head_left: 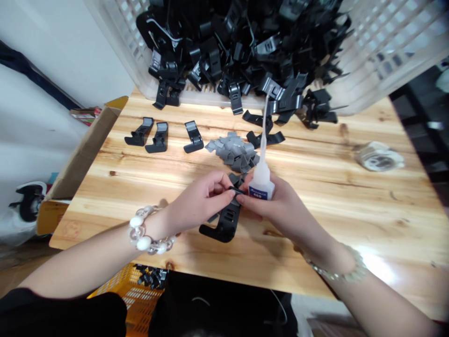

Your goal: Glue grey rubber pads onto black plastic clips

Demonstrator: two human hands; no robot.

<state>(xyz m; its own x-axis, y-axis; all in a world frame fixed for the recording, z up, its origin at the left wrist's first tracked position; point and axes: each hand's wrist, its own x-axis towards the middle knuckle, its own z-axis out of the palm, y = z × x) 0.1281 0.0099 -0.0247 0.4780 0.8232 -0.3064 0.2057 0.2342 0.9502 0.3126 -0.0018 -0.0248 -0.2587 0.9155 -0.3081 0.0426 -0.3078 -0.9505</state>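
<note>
My left hand (206,196) is closed on a black plastic clip (228,220), thumb and fingers pinching its upper end. The clip has slots in its middle and a curved foot pointing toward me. My right hand (277,201) is wrapped round a white glue bottle (262,180) with a blue label, its long thin nozzle pointing up. The right thumb and fingertips also touch the clip's top end, opposite the left fingers. Just beyond the hands lies a heap of small grey pads (235,150). Whether a pad is between my fingertips is hidden.
A white basket (119,47) heaped with black clips (228,51) stands at the back. Three clips (158,137) lie in a row at left. A tape roll (379,157) rests at right. Below the wooden table (351,206) is an orange crate (140,304) holding black parts.
</note>
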